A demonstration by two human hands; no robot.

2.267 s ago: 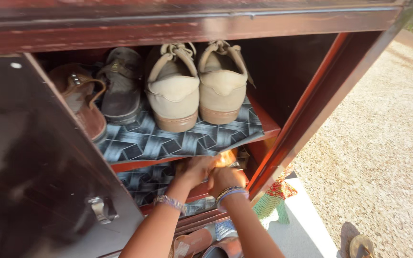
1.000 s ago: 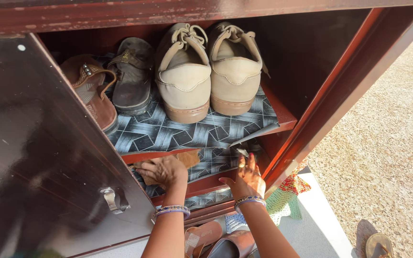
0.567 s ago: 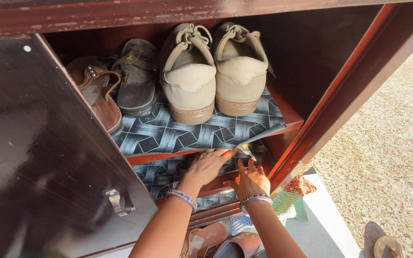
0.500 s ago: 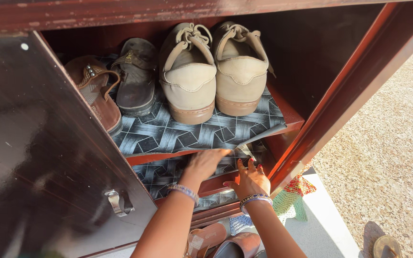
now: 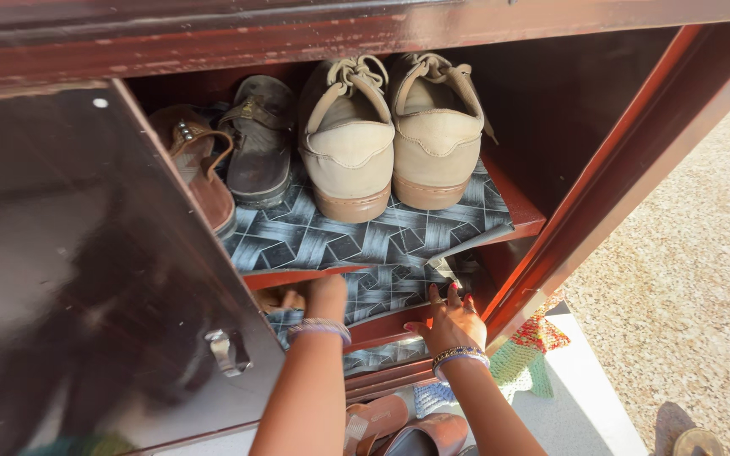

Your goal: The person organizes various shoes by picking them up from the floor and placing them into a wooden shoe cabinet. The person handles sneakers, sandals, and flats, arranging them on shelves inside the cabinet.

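In the lower centre of the frame the left hand (image 5: pixel 314 297) reaches deep under the upper shelf of the dark red wooden shoe cabinet (image 5: pixel 635 160), its fingers hidden so that their grip cannot be told. The right hand (image 5: pixel 451 319), just right of it, lies flat with fingers spread on the blue-grey geometric-patterned shelf liner (image 5: pixel 382 291) of the second shelf. Above them, at upper centre, a pair of beige lace-up shoes (image 5: pixel 390 135) stands on a matching liner beside dark brown sandals (image 5: pixel 230 156).
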